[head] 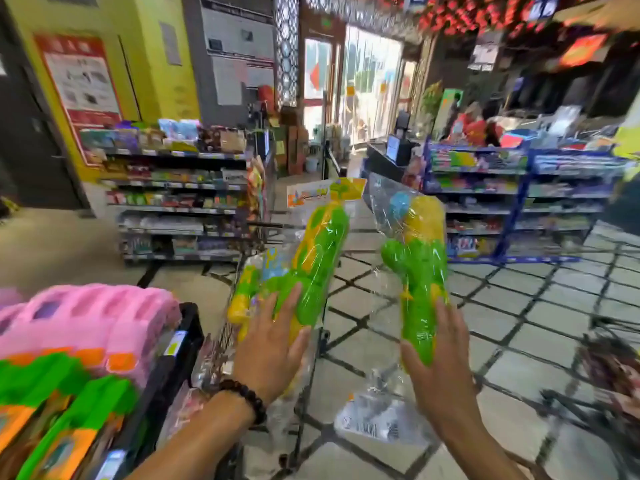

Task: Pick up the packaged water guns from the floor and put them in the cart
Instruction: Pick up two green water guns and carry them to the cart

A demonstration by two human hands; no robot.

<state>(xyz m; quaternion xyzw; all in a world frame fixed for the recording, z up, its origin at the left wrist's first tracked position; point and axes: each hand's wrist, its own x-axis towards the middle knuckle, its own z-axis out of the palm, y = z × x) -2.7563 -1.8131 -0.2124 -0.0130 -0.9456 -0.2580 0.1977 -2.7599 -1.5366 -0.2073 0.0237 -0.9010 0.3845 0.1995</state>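
Each grip clasps one bagged water gun, left hand [268,344] on the left gun [304,258], right hand [440,355] on the right gun [417,271], long axes pointing away, the wire cart [221,344] seemingly just below-left, nearer the left hand.

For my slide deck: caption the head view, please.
Each hand, left hand and right hand, holds a packaged water gun above the wire cart.

Two bare forearms without sleeves, a dark round-beaded bracelet [246,400] around the left wrist.
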